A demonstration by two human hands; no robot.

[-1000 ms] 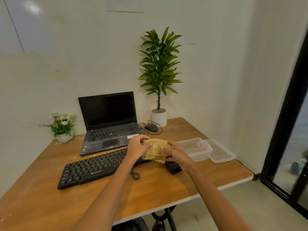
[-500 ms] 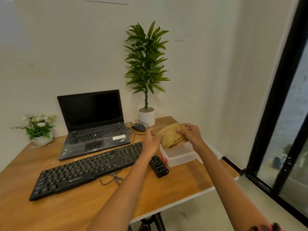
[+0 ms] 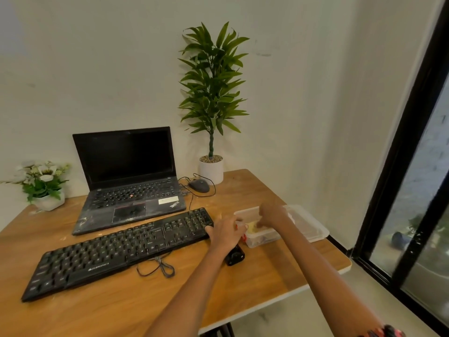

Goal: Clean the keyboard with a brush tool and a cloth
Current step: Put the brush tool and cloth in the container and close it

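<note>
- The yellow cloth (image 3: 251, 226) is seen inside the clear plastic box (image 3: 261, 239), right of centre in the frame.
- The cloth is pressed down by the curled fingers of the right hand (image 3: 272, 215), reaching into the box.
- The box's near-left rim is gripped by the left hand (image 3: 224, 233).
- The black keyboard (image 3: 116, 251) lies at lower left, just beside the left hand.
- A small black device (image 3: 235, 256) lies below the left hand; whether it is the brush tool cannot be told.

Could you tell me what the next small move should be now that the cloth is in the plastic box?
Probably let go of the yellow cloth and lift the right hand out of the clear box. The cloth lies inside, the left hand steadies the box's near rim, and the lid waits beside it.
</note>
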